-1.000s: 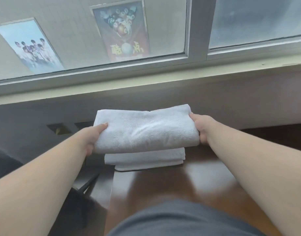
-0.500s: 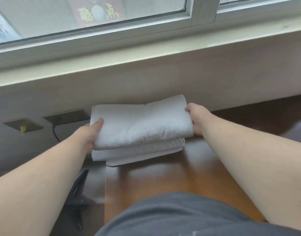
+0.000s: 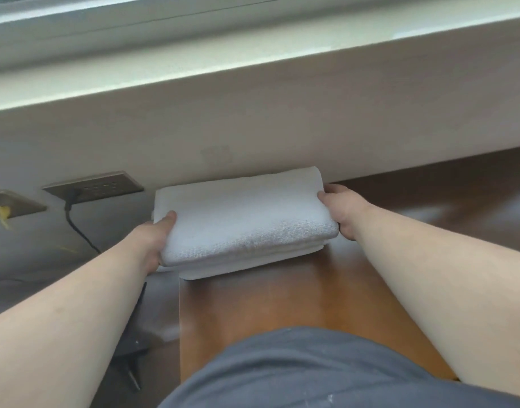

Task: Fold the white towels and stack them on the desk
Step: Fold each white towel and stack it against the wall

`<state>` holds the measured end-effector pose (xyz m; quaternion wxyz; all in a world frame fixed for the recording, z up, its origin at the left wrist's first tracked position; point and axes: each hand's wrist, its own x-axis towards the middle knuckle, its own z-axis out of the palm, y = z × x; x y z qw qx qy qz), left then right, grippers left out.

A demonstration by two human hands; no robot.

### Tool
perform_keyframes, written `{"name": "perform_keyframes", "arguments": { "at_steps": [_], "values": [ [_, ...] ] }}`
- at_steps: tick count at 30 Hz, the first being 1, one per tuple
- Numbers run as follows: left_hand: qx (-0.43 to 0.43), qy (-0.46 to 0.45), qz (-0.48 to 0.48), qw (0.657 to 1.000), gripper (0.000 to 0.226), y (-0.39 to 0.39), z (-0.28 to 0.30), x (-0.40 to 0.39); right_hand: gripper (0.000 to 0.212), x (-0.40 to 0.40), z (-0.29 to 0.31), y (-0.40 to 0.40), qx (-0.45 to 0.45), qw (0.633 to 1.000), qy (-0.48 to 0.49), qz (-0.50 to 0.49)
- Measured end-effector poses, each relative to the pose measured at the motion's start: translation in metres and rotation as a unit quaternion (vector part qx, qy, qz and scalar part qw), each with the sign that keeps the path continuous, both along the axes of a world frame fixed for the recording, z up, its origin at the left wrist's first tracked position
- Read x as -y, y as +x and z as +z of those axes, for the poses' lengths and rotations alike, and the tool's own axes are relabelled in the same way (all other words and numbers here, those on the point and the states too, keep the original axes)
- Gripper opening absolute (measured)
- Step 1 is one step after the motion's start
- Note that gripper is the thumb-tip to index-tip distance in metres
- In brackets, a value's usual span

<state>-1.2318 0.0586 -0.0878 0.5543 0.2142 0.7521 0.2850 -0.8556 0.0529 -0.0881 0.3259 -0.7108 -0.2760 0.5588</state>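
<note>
L hand (image 3: 152,241) is curled round the left end of the top folded towel (image 3: 241,216), thumb on top. Between the fingers of both hands, white terry, smooth, is laid on the stack (image 3: 252,260) at the desk (image 3: 282,304) back edge. R hand (image 3: 341,209) is clasped on its right end.

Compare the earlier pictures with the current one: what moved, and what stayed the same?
The top towel came down from above the stack to rest on it. The left hand and right hand still grip its ends. The stack kept its place on the desk.
</note>
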Motion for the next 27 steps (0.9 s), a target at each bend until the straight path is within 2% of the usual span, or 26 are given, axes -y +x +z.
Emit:
{"name": "perform_keyframes", "arguments": {
  "at_steps": [3, 5, 8, 11, 16, 19, 20, 22, 24, 25, 26, 27],
  "values": [
    [-0.033, -0.01, -0.014, 0.999, 0.081, -0.002, -0.004, -0.001, 0.042, 0.0, -0.006, -0.003, 0.054, 0.998, 0.0, 0.008],
    [-0.093, 0.004, -0.026, 0.995, 0.077, 0.0, -0.003, 0.0, 0.045, -0.001, -0.006, -0.005, 0.085, 0.996, 0.013, 0.0],
    [-0.186, 0.06, -0.019, 0.981, 0.074, 0.005, 0.003, 0.005, 0.04, -0.002, -0.004, -0.009, 0.111, 0.993, 0.042, 0.0],
    [-0.209, 0.113, 0.024, 0.971, 0.07, 0.008, 0.008, 0.009, 0.036, 0.0, -0.005, -0.013, 0.111, 0.992, 0.061, -0.001],
    [-0.234, -0.013, -0.05, 0.971, 0.063, 0.012, 0.009, 0.006, 0.04, -0.002, 0.001, -0.014, 0.166, 0.984, 0.029, 0.052],
    [-0.286, -0.012, -0.045, 0.957, 0.068, 0.019, 0.015, 0.004, 0.048, -0.006, 0.012, -0.02, 0.233, 0.968, 0.029, 0.088],
    [-0.35, 0.027, -0.052, 0.935, 0.07, 0.022, 0.018, 0.007, 0.054, -0.006, 0.016, -0.023, 0.282, 0.953, 0.051, 0.101],
    [-0.478, 0.201, -0.121, 0.847, 0.063, 0.033, 0.026, 0.012, 0.063, -0.004, 0.025, -0.037, 0.41, 0.884, 0.157, 0.158],
    [-0.488, 0.341, -0.285, 0.751, 0.054, 0.052, 0.03, 0.017, 0.062, -0.003, 0.032, -0.058, 0.467, 0.795, 0.302, 0.243],
    [-0.475, 0.353, -0.374, 0.715, 0.054, 0.059, 0.029, 0.017, 0.059, -0.004, 0.032, -0.067, 0.474, 0.757, 0.336, 0.299],
    [-0.476, 0.326, -0.435, 0.691, 0.054, 0.065, 0.026, 0.016, 0.056, -0.005, 0.03, -0.074, 0.476, 0.733, 0.328, 0.358],
    [-0.494, 0.275, -0.464, 0.682, 0.055, 0.066, 0.021, 0.016, 0.057, -0.004, 0.026, -0.077, 0.478, 0.728, 0.28, 0.404]
  ]
}}
